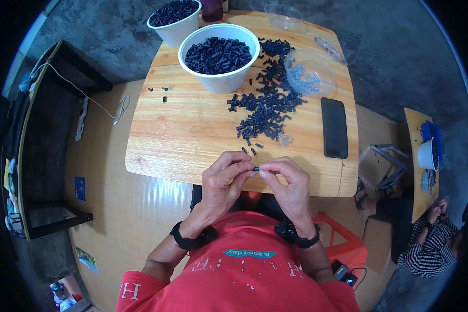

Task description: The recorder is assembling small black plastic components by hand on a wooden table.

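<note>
Between the fingertips of both hands, at the table's near edge, is a small black tubular part [256, 168]. My left hand [224, 177] pinches one end of it, and my right hand [286, 182] pinches the other. Just beyond my fingers a few loose black parts lie on the wood, with a long pile of the same parts [268, 117] stretching away behind them. Beside the pile's near end sits a small cluster of tiny clear or silvery pieces [286, 140]. A clear round tub [325, 78] to the right contains more tiny pale pieces.
Two white buckets [218, 83] [179, 36] full of black parts stand at the far left of the wooden table [177, 140]. A black phone [335, 127] lies at the right edge. Beyond it are a clear lid [330, 50] and another clear tub [283, 18]. Another person [426, 244] sits at the right.
</note>
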Motion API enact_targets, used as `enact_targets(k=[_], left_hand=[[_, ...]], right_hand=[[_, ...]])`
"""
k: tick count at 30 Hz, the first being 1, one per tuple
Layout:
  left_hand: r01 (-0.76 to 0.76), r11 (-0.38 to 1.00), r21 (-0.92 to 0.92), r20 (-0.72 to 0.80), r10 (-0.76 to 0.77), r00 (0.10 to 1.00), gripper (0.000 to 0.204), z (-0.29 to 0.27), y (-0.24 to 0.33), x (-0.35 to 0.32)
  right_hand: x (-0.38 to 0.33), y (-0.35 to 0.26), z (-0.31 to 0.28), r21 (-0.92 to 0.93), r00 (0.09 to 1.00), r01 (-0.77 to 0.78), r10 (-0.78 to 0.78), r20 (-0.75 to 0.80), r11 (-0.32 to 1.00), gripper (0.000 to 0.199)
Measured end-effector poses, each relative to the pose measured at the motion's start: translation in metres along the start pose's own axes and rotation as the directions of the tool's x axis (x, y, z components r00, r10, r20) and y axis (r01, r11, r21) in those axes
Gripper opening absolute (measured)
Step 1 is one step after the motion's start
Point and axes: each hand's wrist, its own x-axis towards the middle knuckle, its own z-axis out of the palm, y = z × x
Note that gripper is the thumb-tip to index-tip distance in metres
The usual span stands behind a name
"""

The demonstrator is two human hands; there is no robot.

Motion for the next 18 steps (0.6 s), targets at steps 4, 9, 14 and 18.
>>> enact_targets(k=[4,9,14,18], left_hand=[[-0.009,1.000,-0.001,0.009,0.009,1.000,0.020,-0.002,-0.002,0.000],[-0.049,0.998,-0.026,0.139,0.052,0.989,0.020,-0.009,-0.002,0.003],[-0.041,0.997,0.063,0.273,0.022,0.962,0.021,-0.013,-0.002,0.001],[-0.023,0.993,0.115,0.343,-0.018,0.939,0.023,-0.015,-0.002,-0.001]], right_hand=[[0.001,-0.007,-0.001,-0.126,0.995,0.102,-0.099,0.032,0.987,0.012],[0.005,-0.010,-0.008,-0.135,0.987,0.092,-0.072,0.144,0.987,0.012],[0.005,-0.006,-0.006,-0.260,0.916,0.339,-0.253,0.313,0.904,0.012],[0.000,-0.011,0.001,-0.396,0.875,0.419,-0.247,0.417,0.817,0.016]])
